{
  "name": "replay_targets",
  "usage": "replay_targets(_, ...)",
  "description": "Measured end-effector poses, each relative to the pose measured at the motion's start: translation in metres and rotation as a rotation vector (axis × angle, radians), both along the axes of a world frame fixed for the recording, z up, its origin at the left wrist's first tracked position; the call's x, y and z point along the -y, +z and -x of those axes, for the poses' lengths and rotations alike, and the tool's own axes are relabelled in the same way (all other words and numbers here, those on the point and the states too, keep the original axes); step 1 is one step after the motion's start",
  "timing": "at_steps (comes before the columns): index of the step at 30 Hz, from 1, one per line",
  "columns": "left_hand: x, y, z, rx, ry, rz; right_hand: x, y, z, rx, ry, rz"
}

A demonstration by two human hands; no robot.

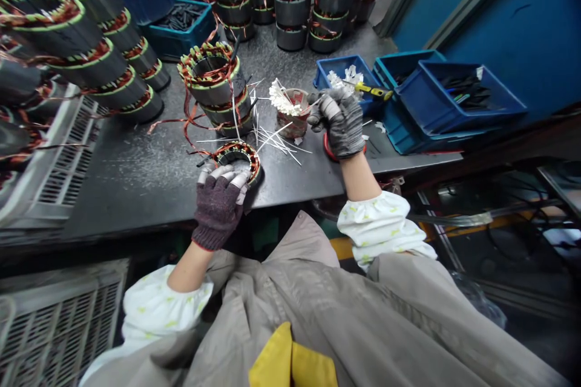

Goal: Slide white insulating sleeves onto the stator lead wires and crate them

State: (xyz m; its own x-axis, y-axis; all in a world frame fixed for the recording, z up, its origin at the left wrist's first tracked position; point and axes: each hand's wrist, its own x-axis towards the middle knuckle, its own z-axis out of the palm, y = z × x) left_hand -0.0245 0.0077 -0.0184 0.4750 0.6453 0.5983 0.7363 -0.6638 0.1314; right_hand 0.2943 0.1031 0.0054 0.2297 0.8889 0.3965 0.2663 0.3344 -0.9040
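Note:
My left hand [220, 202], in a dark purple glove with taped fingertips, holds the near rim of a small motor stator [257, 176] by the bench's front edge. Copper windings and wire leads show around its open middle. My right hand [338, 118], gloved in grey, is raised beside a worn reddish cup [294, 124] with a bundle of white strips in it. Its thumb and fingers are pinched together; what they hold, if anything, is too small to make out. Loose white cable ties [278, 140] lie between the cup and the stator.
Stacked stators [218, 87] stand just behind, with taller stacks [293, 3] at the back and left. Blue bins [490, 112] sit at the right; a yellow cutter knife [374, 92] lies across a smaller bin [323, 72]. A white crate [68, 157] is at left.

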Motion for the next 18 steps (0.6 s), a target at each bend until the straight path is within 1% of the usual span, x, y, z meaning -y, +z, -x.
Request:
replay_targets(2, 0.0, -0.002, -0.004, 0.044, 0.028, 0.032, 0.006, 0.008, -0.004, -0.141, 0.004, -0.008)
replay_targets(4, 0.0, -0.002, -0.009, 0.107, 0.056, 0.049, 0.02, 0.016, -0.004, -0.29, 0.006, -0.055)
replay_targets(6, 0.002, 0.0, -0.013, 0.15, 0.089, 0.057, 0.043, 0.023, 0.002, -0.368, 0.03, -0.112)
replay_targets(8, 0.004, 0.004, -0.017, 0.124, 0.117, 0.092, 0.073, 0.023, 0.015, -0.389, 0.103, -0.121)
replay_targets(9, 0.006, 0.006, -0.018, 0.092, 0.126, 0.119, 0.089, 0.021, 0.022, -0.388, 0.167, -0.096)
replay_targets(11, 0.009, 0.011, -0.019, 0.027, 0.132, 0.171, 0.118, 0.014, 0.037, -0.368, 0.335, 0.013)
replay_targets(13, 0.012, 0.015, -0.018, -0.026, 0.126, 0.182, 0.141, 0.004, 0.05, -0.352, 0.435, 0.117)
replay_targets(15, 0.013, 0.018, -0.015, -0.075, 0.107, 0.171, 0.156, -0.003, 0.059, -0.332, 0.436, 0.128)
replay_targets(18, 0.011, 0.021, -0.011, -0.144, 0.085, 0.188, 0.169, -0.007, 0.065, -0.229, 0.387, -0.005)
